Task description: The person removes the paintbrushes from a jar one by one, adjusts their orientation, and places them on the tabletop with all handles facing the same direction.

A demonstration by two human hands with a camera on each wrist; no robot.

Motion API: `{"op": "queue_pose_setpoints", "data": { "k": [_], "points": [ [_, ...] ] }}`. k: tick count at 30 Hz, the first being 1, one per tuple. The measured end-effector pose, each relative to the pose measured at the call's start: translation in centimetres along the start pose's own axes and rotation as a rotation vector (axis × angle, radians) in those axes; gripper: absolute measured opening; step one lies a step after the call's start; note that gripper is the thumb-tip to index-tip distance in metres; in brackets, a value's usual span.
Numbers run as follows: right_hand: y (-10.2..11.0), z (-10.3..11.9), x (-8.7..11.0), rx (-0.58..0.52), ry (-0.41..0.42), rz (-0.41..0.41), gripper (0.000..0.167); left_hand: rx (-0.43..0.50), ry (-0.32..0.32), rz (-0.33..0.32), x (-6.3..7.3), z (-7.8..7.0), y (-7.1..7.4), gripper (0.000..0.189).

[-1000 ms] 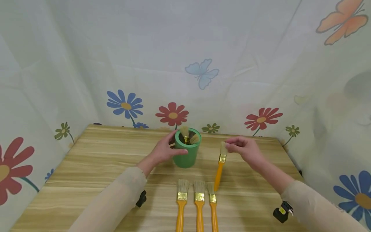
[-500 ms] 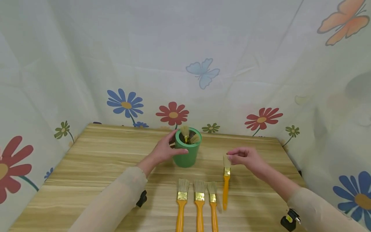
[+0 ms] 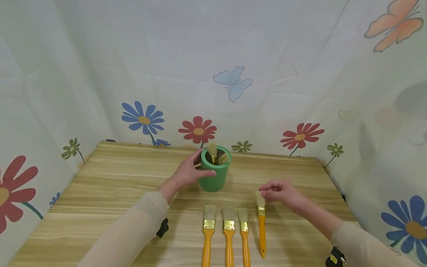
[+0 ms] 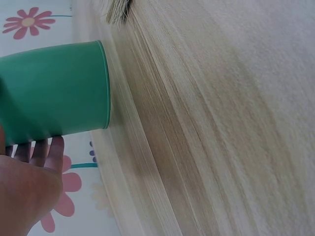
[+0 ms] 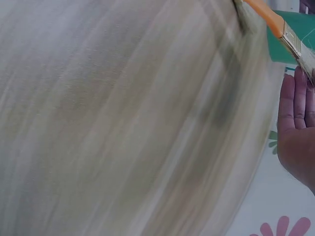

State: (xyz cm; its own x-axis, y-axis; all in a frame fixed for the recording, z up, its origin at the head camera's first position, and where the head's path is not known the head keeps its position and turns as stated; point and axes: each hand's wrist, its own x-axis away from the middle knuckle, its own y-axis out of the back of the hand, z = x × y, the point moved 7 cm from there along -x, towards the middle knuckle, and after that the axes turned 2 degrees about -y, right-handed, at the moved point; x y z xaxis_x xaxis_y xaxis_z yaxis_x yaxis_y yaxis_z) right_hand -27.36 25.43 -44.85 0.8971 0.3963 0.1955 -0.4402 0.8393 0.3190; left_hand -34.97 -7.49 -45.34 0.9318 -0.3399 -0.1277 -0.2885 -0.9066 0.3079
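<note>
A green cup [image 3: 214, 180] stands upright toward the back of the table, with two paintbrushes in it, bristles up; one brush [image 3: 212, 151] leans left. My left hand [image 3: 187, 172] grips the cup from the left, thumb across its front. In the left wrist view the hand [image 4: 34, 189] lies along the cup's [image 4: 56, 91] side. To the right, my right hand [image 3: 283, 194] pinches a paintbrush [image 3: 261, 226] by its bristles, orange handle toward me. Beside it lie three more paintbrushes in a row: left [image 3: 208, 230], middle [image 3: 229, 230] and right [image 3: 245, 230].
The wood-grain table [image 3: 133, 178] reaches back to a white cloth [image 3: 186, 55] printed with flowers and butterflies. More of this cloth hangs at both sides. A small black device [image 3: 335, 257] sits at the right wrist, another [image 3: 162, 228] at the left.
My right hand has moved toward me and slightly right with the pinched brush, whose handle has swung clear of the row and now points toward me. The left hand and cup stay put.
</note>
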Motion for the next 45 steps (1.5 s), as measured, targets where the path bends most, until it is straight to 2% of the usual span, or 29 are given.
{"op": "queue_pose_setpoints", "data": {
  "k": [10,17,24,35,45],
  "points": [
    [-0.6,-1.5,0.5,-0.012,-0.040,-0.024,0.029,-0.001,-0.004,0.001,0.0,-0.2,0.0,0.101],
    [-1.1,-2.8,0.8,-0.075,-0.080,0.004,0.031,-0.007,-0.001,-0.002,0.0,-0.2,0.0,0.101],
    [-1.7,-3.6,1.0,-0.123,-0.074,0.029,0.030,-0.019,0.007,-0.005,0.0,-0.3,0.0,0.101],
    [-2.0,-4.3,0.7,-0.050,-0.077,0.028,0.028,-0.027,0.011,-0.006,0.1,-0.5,0.0,0.101],
    [-2.0,-4.4,0.5,-0.058,-0.059,0.025,0.028,-0.028,0.012,-0.001,0.0,-0.4,0.0,0.100]
  ]
}}
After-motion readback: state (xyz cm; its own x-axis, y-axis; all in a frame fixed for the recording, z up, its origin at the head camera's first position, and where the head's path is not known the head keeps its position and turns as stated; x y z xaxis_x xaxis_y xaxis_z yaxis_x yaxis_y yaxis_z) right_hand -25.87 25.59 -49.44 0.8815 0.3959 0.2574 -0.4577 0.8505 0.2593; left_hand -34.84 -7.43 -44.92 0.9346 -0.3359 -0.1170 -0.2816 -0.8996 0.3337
